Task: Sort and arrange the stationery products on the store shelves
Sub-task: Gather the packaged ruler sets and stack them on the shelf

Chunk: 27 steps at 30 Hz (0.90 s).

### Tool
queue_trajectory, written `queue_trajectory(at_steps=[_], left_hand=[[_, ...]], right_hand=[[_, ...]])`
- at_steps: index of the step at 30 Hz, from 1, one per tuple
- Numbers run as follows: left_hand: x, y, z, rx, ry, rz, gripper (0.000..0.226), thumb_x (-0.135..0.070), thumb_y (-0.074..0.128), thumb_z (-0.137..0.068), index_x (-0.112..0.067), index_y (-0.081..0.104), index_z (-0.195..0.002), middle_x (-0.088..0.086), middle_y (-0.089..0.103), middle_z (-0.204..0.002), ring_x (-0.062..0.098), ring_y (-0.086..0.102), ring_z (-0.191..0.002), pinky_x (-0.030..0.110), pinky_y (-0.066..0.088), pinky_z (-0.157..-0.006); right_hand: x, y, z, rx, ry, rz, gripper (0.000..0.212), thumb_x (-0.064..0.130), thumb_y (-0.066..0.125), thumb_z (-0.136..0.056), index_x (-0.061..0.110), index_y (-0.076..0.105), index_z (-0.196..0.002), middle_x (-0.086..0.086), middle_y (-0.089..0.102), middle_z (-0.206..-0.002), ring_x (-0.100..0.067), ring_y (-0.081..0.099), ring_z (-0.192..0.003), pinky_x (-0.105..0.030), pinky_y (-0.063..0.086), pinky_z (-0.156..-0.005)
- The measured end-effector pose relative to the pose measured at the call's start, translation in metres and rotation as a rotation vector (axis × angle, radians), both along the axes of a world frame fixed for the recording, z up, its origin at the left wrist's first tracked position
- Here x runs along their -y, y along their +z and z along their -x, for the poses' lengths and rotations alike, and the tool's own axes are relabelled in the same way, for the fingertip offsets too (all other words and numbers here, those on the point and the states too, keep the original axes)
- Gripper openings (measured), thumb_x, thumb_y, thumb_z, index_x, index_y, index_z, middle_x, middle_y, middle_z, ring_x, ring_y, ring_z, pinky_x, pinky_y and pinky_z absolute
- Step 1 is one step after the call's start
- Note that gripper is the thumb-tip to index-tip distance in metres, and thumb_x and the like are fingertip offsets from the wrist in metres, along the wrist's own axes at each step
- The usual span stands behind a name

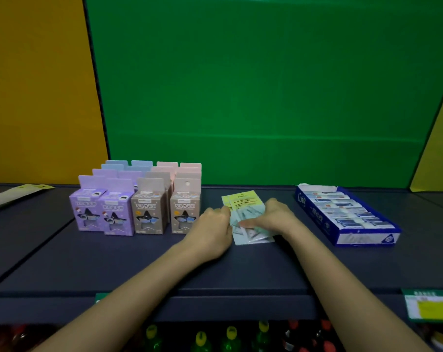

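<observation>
Left hand point(212, 224) pinches thin packets point(252, 236) on a shelf point(139, 262); right hand point(276, 214), grip flat, presses them. Likely light, slippery; hold by edges.

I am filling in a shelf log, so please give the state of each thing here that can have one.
flat packets, fanned unevenly on the shelf
left hand, fingers curled on their left edge
right hand, resting on them; grip unclear
small boxes, upright, closed, in rows
blue tray, open-topped, full
long packet, lying flat
</observation>
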<state>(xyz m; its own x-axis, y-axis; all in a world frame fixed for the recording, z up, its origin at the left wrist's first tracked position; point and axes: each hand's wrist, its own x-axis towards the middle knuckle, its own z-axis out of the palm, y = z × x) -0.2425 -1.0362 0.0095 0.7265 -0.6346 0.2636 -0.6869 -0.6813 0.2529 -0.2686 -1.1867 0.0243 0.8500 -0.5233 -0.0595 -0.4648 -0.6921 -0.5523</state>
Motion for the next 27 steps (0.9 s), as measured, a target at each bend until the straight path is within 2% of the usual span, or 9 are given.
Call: queue_trajectory(at_steps=[3,7,12,14,16,18,21,24,27], left_hand=[[0.009,0.002,0.003,-0.07,0.067,-0.019,0.032,-0.028,0.039,-0.094,-0.002,0.046,-0.111,0.023,0.054,-0.115,0.035,0.048,-0.108,0.038,0.04,-0.083],[0.032,0.005,0.005,-0.108,0.155,-0.053,0.061,-0.052,0.039,-0.089,-0.001,0.042,-0.123,0.024,0.05,-0.126,0.035,0.043,-0.12,0.042,0.039,-0.096],[0.066,0.005,0.008,-0.1,0.23,-0.159,0.096,-0.075,0.043,-0.073,-0.002,0.032,-0.135,0.018,0.04,-0.141,0.033,0.029,-0.133,0.045,0.026,-0.109],[0.071,0.006,0.006,-0.181,0.225,-0.074,0.089,-0.069,0.054,-0.071,-0.006,0.037,-0.132,0.017,0.042,-0.137,0.031,0.033,-0.13,0.043,0.028,-0.107],[0.069,0.011,0.002,-0.361,0.231,0.078,0.08,-0.053,0.069,-0.07,-0.01,0.037,-0.129,0.016,0.04,-0.136,0.031,0.039,-0.126,0.04,0.035,-0.106],[0.066,0.017,-0.001,-0.508,0.254,0.162,0.09,-0.04,0.078,-0.066,-0.008,0.029,-0.134,0.015,0.037,-0.138,0.031,0.04,-0.127,0.039,0.038,-0.106],[0.061,0.026,-0.002,-0.606,0.255,0.163,0.102,-0.031,0.082,-0.062,-0.002,0.02,-0.137,0.014,0.041,-0.14,0.03,0.04,-0.129,0.04,0.038,-0.107],[0.058,0.028,0.0,-0.625,0.216,0.14,0.066,-0.029,0.083,-0.061,-0.007,0.049,-0.113,0.008,0.058,-0.125,0.025,0.055,-0.115,0.034,0.044,-0.099],[0.051,0.028,0.006,-0.568,0.154,0.167,0.051,-0.027,0.082,-0.063,-0.01,0.058,-0.105,0.007,0.066,-0.115,0.023,0.061,-0.105,0.036,0.049,-0.095]], right_hand=[[0.012,0.0,0.005,0.128,-0.036,-0.118,0.064,0.035,0.077,-0.069,0.006,0.048,-0.117,-0.011,0.058,-0.124,-0.027,0.056,-0.112,-0.038,0.048,-0.093],[0.03,0.01,0.028,0.317,-0.004,-0.149,0.038,0.028,0.068,-0.08,0.009,0.049,-0.107,-0.01,0.063,-0.112,-0.026,0.062,-0.099,-0.043,0.051,-0.087],[0.049,0.021,0.057,0.483,0.001,-0.145,0.034,0.024,0.066,-0.082,0.013,0.05,-0.111,-0.011,0.066,-0.11,-0.029,0.063,-0.099,-0.048,0.05,-0.088],[0.054,0.021,0.064,0.501,0.007,-0.16,0.034,0.026,0.066,-0.082,0.015,0.05,-0.11,-0.009,0.067,-0.108,-0.029,0.064,-0.096,-0.049,0.051,-0.087],[0.057,0.021,0.07,0.507,0.013,-0.184,0.034,0.027,0.065,-0.083,0.016,0.05,-0.111,-0.008,0.067,-0.108,-0.028,0.065,-0.095,-0.049,0.052,-0.086],[0.058,0.019,0.074,0.515,0.021,-0.203,0.033,0.026,0.065,-0.084,0.016,0.05,-0.112,-0.007,0.067,-0.107,-0.027,0.065,-0.094,-0.047,0.052,-0.085],[0.058,0.017,0.077,0.541,0.034,-0.233,0.029,0.025,0.065,-0.084,0.019,0.051,-0.108,-0.007,0.067,-0.108,-0.026,0.065,-0.093,-0.048,0.053,-0.085],[0.057,0.018,0.079,0.554,0.048,-0.266,0.025,0.023,0.064,-0.084,0.022,0.05,-0.104,-0.006,0.067,-0.106,-0.026,0.066,-0.091,-0.049,0.053,-0.084],[0.056,0.021,0.083,0.582,0.059,-0.27,0.022,0.024,0.063,-0.085,0.021,0.051,-0.103,-0.004,0.066,-0.103,-0.025,0.065,-0.092,-0.045,0.052,-0.084]])
